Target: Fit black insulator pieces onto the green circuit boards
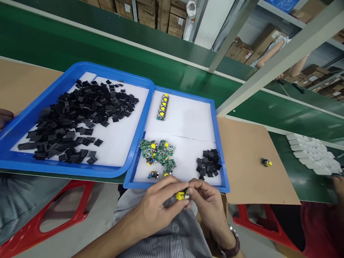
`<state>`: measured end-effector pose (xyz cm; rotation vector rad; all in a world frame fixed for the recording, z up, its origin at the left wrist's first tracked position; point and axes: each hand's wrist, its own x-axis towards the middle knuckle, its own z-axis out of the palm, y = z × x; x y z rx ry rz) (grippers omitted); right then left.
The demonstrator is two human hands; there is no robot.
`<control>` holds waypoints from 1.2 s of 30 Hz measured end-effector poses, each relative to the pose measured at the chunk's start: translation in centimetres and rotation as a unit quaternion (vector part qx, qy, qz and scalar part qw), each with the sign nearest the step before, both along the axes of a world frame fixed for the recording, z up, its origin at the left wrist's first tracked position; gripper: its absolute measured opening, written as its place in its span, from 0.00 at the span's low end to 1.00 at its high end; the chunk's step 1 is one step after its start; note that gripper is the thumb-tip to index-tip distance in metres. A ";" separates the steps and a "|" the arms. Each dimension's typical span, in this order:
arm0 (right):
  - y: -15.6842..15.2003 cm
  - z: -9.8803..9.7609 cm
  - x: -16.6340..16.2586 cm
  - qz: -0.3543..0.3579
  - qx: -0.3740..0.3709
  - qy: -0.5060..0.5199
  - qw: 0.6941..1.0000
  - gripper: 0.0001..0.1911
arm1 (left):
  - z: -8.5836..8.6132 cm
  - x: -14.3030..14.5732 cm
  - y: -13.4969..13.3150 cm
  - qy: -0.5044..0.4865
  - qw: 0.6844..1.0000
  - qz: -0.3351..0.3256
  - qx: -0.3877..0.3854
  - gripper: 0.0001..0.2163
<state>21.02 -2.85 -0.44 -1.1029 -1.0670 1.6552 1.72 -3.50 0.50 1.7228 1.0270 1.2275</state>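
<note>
My left hand (161,204) grips a small circuit board (182,195) with a yellow component on it, just past the near edge of the smaller blue tray (177,89). My right hand (205,200) pinches the other end of the same board; whether its fingertips also hold a black piece is hidden. In this tray lie a loose heap of green circuit boards (161,154) and a small pile of black pieces (209,163). A joined strip of boards with yellow parts (162,107) rests toward its far side.
A larger blue tray (126,77) full of black pieces (80,111) stands at left. On the cardboard (249,157) at right sits one single board (266,162). White parts (313,154) stand farther right. A sloping metal post (268,68) rises behind. Other people sit on both sides.
</note>
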 end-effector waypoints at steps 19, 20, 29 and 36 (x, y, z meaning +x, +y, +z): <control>-1.8 -0.2 -2.3 -0.101 0.166 -0.061 0.979 0.18 | -0.3 0.9 -0.4 0.027 0.994 0.103 0.025 0.21; -1.8 -0.1 -2.3 -0.105 0.173 -0.071 0.977 0.18 | -0.3 0.9 -0.4 0.029 0.994 0.106 0.029 0.21; -0.9 0.2 -2.3 -0.077 0.136 -0.068 0.985 0.16 | -0.9 1.0 -0.2 0.002 0.992 0.127 0.012 0.20; -1.0 0.3 -2.7 -0.109 0.111 -0.042 0.987 0.18 | -1.0 1.1 0.5 -0.034 0.990 0.126 -0.046 0.18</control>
